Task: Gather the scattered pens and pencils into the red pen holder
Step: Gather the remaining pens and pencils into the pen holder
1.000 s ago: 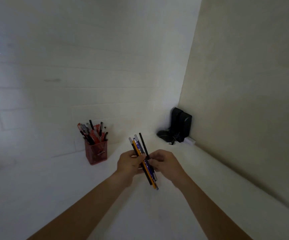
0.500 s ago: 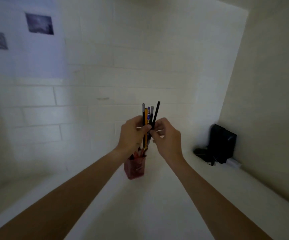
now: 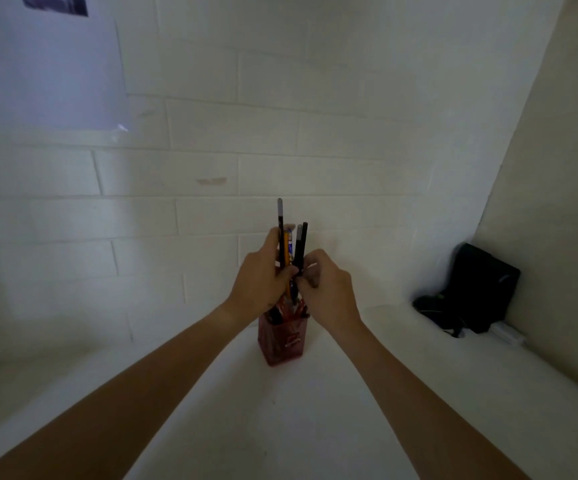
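Observation:
A bundle of pens and pencils (image 3: 291, 244) stands upright between both hands, directly above the red pen holder (image 3: 282, 344). It includes a yellow pencil, a blue pen and two black ones. My left hand (image 3: 261, 278) wraps the bundle from the left. From the right, my right hand (image 3: 325, 289) pinches it with thumb and fingers. The bundle's lower tips reach down to the holder's mouth, among red and black pens that stand inside. The holder rests on the white tabletop (image 3: 280, 427) close to the brick wall.
A black pouch with cables (image 3: 471, 292) and a small white adapter (image 3: 507, 332) lie in the back right corner. White brick wall stands behind, a beige wall on the right. A paper sheet (image 3: 38, 60) hangs at the upper left.
Both hands carried the bundle from mid-table to above the holder, turned it upright, and lowered it slightly so its tips meet the holder's opening. The view has shifted left.

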`<state>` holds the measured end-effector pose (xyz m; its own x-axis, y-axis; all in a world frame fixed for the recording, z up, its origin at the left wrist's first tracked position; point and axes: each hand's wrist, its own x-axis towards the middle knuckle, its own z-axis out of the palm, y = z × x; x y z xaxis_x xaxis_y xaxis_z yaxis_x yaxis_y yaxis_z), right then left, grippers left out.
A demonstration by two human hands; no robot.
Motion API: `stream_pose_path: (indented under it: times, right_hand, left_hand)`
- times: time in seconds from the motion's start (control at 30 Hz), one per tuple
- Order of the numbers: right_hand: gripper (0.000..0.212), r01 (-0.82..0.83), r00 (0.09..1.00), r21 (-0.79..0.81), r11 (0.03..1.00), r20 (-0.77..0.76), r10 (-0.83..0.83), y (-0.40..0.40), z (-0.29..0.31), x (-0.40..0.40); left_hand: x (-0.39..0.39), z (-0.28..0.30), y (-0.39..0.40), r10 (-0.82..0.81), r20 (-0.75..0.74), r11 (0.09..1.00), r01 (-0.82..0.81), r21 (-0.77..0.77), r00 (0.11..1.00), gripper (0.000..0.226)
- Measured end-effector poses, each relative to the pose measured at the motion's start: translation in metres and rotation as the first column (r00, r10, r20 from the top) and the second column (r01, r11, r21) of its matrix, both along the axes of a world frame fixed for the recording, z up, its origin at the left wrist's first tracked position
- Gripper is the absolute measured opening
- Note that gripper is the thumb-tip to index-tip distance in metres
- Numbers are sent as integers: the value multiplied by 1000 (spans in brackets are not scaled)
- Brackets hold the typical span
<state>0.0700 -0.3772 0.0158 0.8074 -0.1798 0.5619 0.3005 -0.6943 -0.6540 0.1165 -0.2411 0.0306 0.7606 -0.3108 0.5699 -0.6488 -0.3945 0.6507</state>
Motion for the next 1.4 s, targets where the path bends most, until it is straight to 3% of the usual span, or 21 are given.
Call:
stream_pose_path:
  times: [0.1,0.23,0.37,0.43,0.5,0.6,0.77,0.9,1.0,1.1,1.23,1.4]
  right_hand:
    - [14,-15,999,-31,999,-49,13,0,-4,2]
    - [14,-11,999,-64,998,-49,7,3,-7,1]
    - [7,24,998,-109,994,-47,-30,1,-14,1]
    - [4,19,996,-118,993,-84,-29,2,-17,0]
    - [14,16,991,-134,991,-131,-34,3,-18,0]
    - [12,15,988,-181,983,-149,-42,6,-19,1]
    - [12,7,1000,-131,991,-4,-7,8,-19,4]
    - [11,27,999,-199,980,-30,-34,5,-26,8]
    - [18,56,994,-227,972,-77,-75,4,-28,11]
    - [14,58,998,-192,980,30,-54,5,-25,10]
    - [10,45,992,-159,986,122,-25,5,-22,9]
    - [18,49,994,-175,983,-85,-65,1,-26,9]
  left_hand:
    - [-1,-7,-3,-42,115,999,43,-6,993,100]
    - [1,-17,-3,-64,186,995,76,-58,981,111]
    - [2,-20,-1,-120,220,991,131,-38,968,101]
    - [-1,-18,-3,-127,217,987,145,-72,968,79]
    - [-5,-16,-6,-104,171,979,131,-155,980,55]
    - [-8,-14,-9,-37,106,980,57,-188,994,38]
    - [-5,-14,-6,-112,17,973,113,-201,994,60]
    - [-3,-9,-4,-93,151,958,130,-255,984,80]
    - [0,3,-2,-88,213,949,147,-279,973,79]
    - [1,9,-1,-51,222,946,118,-302,974,70]
    - [8,-1,0,10,239,984,33,-175,971,41]
    - [6,-16,1,36,270,998,-47,36,962,44]
